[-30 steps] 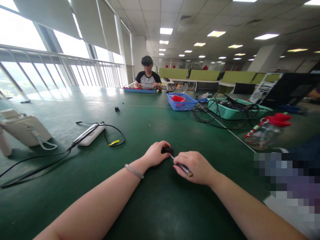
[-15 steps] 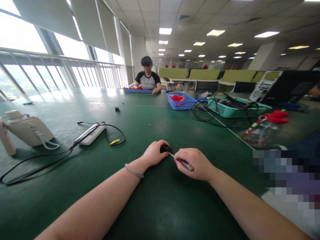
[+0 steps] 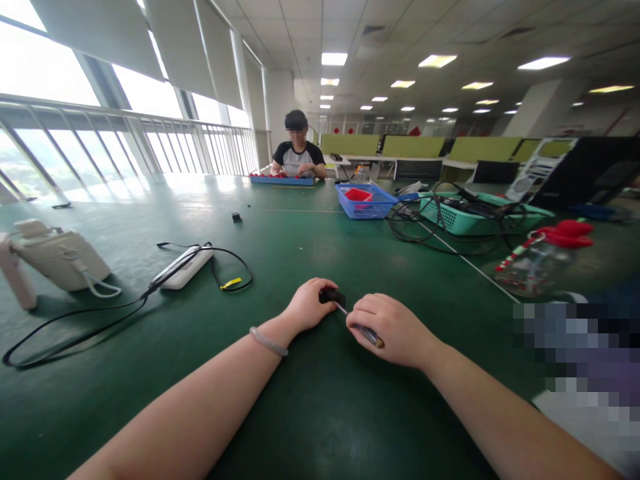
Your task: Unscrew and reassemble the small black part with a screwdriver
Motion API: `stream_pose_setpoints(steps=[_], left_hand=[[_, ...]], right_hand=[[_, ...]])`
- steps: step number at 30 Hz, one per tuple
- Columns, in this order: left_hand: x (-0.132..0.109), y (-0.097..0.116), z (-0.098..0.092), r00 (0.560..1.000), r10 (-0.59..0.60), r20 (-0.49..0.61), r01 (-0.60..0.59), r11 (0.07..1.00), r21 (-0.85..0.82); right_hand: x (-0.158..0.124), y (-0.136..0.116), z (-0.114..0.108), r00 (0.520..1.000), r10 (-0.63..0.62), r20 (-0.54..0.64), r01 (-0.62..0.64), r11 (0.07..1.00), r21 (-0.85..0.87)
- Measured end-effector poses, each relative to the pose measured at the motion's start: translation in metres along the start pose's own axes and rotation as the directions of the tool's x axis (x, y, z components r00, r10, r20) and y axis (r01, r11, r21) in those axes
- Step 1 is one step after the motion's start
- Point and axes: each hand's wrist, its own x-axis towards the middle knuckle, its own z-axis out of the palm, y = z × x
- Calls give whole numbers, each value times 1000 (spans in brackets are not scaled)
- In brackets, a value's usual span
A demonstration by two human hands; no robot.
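A small black block-like part (image 3: 330,296) is pinched in my left hand (image 3: 307,305), close above the green tabletop; its exact kind does not show. My right hand (image 3: 383,323) is closed around a slim screwdriver-like tool (image 3: 371,335). The tool's thin metal shaft slants up and left until its tip meets the black part. Its handle, with a brownish end, sticks out below my fingers. A grey bangle (image 3: 269,342) circles my left wrist.
On the green table (image 3: 280,247) lie a white power bank (image 3: 187,268) with a black cord and a beige bag (image 3: 65,257). A blue basket (image 3: 367,208), a teal basket (image 3: 465,222) with cables and a red-lidded bottle (image 3: 535,267) stand right. A person (image 3: 299,157) sits at the far end.
My right hand and the tool's handle have shifted slightly, the handle end moving a little left and down. The left hand still holds the black part. The far person's hand has moved inward.
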Motion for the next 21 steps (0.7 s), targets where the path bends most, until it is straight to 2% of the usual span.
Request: stream_pose_setpoints(steps=[11,21], left_hand=[[0,1,-1,999,0,52,1,1000,-22],[-1,3,-2,998,-18,67,18,1000,8]], right_hand=[[-1,0,1,992,-32,-126,34,999,20],[-3,0,0,980,-5,-200,11,1000,29]])
